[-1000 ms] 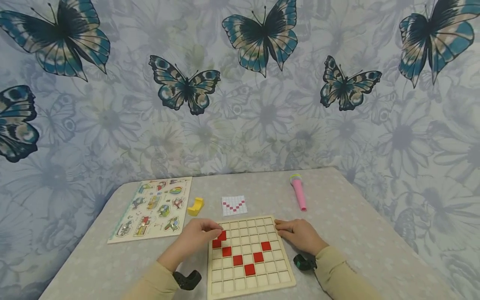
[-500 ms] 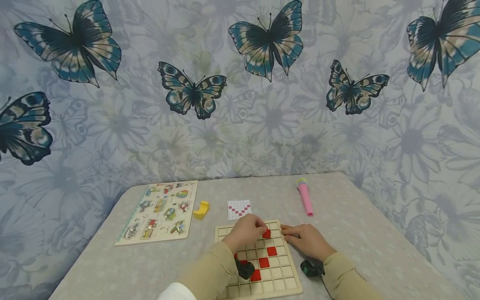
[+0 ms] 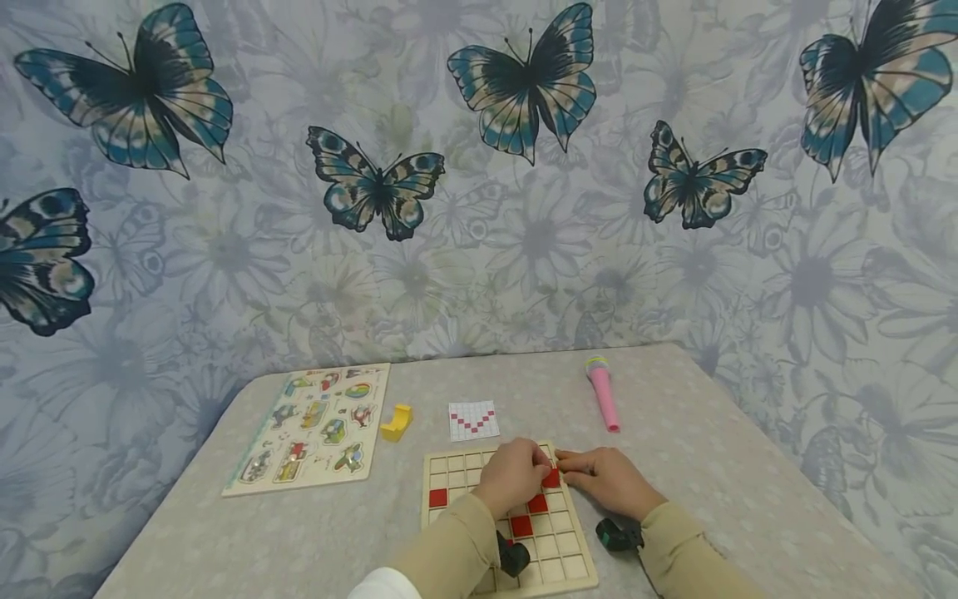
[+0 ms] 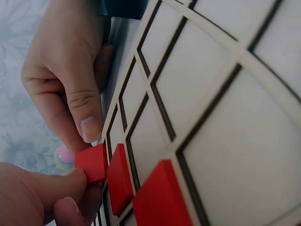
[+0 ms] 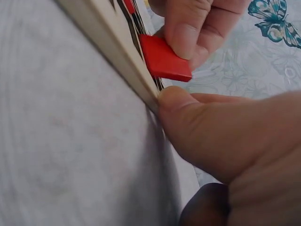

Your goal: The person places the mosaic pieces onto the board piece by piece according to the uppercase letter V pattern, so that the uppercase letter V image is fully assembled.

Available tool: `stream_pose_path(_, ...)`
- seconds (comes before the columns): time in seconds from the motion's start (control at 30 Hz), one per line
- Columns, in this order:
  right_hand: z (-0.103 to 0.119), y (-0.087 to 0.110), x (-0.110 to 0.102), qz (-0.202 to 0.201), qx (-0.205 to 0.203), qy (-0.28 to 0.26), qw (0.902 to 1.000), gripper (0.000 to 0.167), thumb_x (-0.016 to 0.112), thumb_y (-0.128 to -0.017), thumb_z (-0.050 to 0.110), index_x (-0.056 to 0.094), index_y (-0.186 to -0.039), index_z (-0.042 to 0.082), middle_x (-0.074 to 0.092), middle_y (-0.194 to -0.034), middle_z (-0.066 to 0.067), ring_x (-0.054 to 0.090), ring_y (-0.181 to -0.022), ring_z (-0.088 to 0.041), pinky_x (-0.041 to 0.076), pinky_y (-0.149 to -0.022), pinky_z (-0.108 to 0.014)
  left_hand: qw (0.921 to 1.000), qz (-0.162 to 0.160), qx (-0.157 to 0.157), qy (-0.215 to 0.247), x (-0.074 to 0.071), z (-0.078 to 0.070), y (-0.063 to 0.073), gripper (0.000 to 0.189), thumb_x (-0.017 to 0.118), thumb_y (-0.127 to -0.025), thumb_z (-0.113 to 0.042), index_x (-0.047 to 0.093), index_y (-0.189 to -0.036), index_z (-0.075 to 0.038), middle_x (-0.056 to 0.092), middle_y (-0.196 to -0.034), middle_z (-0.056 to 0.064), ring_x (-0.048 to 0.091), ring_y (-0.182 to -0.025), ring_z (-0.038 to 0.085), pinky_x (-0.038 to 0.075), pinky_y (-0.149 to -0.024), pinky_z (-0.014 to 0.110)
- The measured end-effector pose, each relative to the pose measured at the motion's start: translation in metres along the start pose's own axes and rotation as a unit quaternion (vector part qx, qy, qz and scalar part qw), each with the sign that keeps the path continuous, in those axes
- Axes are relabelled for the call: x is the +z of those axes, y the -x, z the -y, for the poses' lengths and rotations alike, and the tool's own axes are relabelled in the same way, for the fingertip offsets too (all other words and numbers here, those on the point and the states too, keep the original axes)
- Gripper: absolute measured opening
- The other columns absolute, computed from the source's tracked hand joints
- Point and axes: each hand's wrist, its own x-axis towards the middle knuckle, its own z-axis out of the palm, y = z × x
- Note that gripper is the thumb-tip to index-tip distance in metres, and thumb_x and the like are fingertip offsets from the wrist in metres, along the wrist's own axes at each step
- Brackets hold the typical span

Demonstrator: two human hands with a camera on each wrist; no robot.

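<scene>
In the head view my left hand (image 3: 512,476) reaches across the wooden grid board (image 3: 565,545) to its upper right. Its thumb and fingers pinch a red square tile (image 4: 91,162), held tilted over the cells near the right edge. My right hand (image 3: 614,482) lies at the upper right corner, its thumb and index finger touching the board's side edge. Other red tiles (image 3: 521,526) sit in the cells in a diagonal, and one red tile (image 3: 437,497) is at the left edge. My left forearm hides the lower left of the board.
Behind the board lies a pattern card (image 3: 474,421) with a V of pink squares. A yellow curved block (image 3: 397,423) and a picture puzzle board (image 3: 314,428) lie to the left. A pink toy microphone (image 3: 603,395) lies at the back right. A butterfly-print wall hanging (image 3: 539,249) stands behind.
My left hand has carried the red tile from the board's upper left across to the right, then slightly down toward the right edge. My right hand has stayed at the corner.
</scene>
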Motion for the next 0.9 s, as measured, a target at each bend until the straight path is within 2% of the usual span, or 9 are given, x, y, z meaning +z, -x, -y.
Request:
stream_pose_path(0.27,0.004,-0.002,-0.003,0.006,0.007,-0.008,0.9999,0.030,0.069,-0.099,0.028,0.075,-0.126,0.015,0.066,-0.139,0.003,0.061,-0.130,-0.029,0.053,-0.099,-0.047,0.9992,-0.001,0.029,-0.030,-0.004,-0.001,0.001,0.007,0.075,-0.095,-0.018,0.078,-0.089,-0.018,0.067,-0.074,-0.010,0.055,-0.060,0.009,0.045,-0.053,0.030)
stream_pose_path(0.5,0.002,-0.004,0.000,0.009,-0.001,-0.014,0.9999,0.030,0.069,-0.099,0.027,0.075,-0.125,0.014,0.066,-0.138,0.002,0.062,-0.128,-0.029,0.053,-0.099,-0.046,0.9976,-0.003,0.025,-0.064,-0.006,-0.001,-0.001,0.010,0.078,-0.092,-0.016,0.077,-0.083,-0.020,0.066,-0.075,-0.011,0.054,-0.063,0.008,0.045,-0.054,0.030)
stream_pose_path(0.63,0.002,-0.005,0.002,0.008,-0.002,-0.011,0.9999,0.031,0.069,-0.099,0.027,0.075,-0.126,0.013,0.066,-0.139,0.002,0.062,-0.129,-0.029,0.053,-0.099,-0.046,0.9982,-0.006,0.023,-0.056,-0.007,0.001,-0.001,0.009,0.079,-0.091,-0.017,0.076,-0.083,-0.019,0.065,-0.074,-0.010,0.053,-0.063,0.009,0.044,-0.055,0.030)
stream_pose_path(0.73,0.004,-0.005,0.002,0.007,0.001,-0.008,0.9999,0.030,0.070,-0.098,0.025,0.075,-0.125,0.013,0.066,-0.138,0.002,0.062,-0.129,-0.029,0.054,-0.099,-0.046,0.9986,-0.014,0.036,-0.038,-0.008,0.007,-0.002,0.007,0.078,-0.092,-0.019,0.076,-0.085,-0.020,0.066,-0.077,-0.011,0.054,-0.065,0.008,0.045,-0.056,0.030)
stream_pose_path(0.8,0.006,-0.004,0.002,0.006,0.001,-0.008,0.9999,0.030,0.070,-0.098,0.024,0.075,-0.125,0.012,0.066,-0.138,0.001,0.062,-0.128,-0.030,0.054,-0.099,-0.046,0.9983,-0.029,0.048,-0.014,-0.015,0.012,-0.001,0.005,0.076,-0.094,-0.022,0.077,-0.089,-0.021,0.068,-0.081,-0.011,0.058,-0.069,0.008,0.048,-0.060,0.030)
stream_pose_path(0.9,0.008,-0.005,0.004,0.001,0.003,-0.007,1.0000,0.030,0.070,-0.099,0.024,0.075,-0.125,0.013,0.066,-0.138,0.002,0.063,-0.128,-0.028,0.053,-0.099,-0.045,0.9951,-0.067,0.069,0.019,-0.037,0.023,0.004,0.007,0.074,-0.096,-0.025,0.079,-0.094,-0.021,0.073,-0.091,-0.009,0.064,-0.080,0.009,0.052,-0.068,0.032)
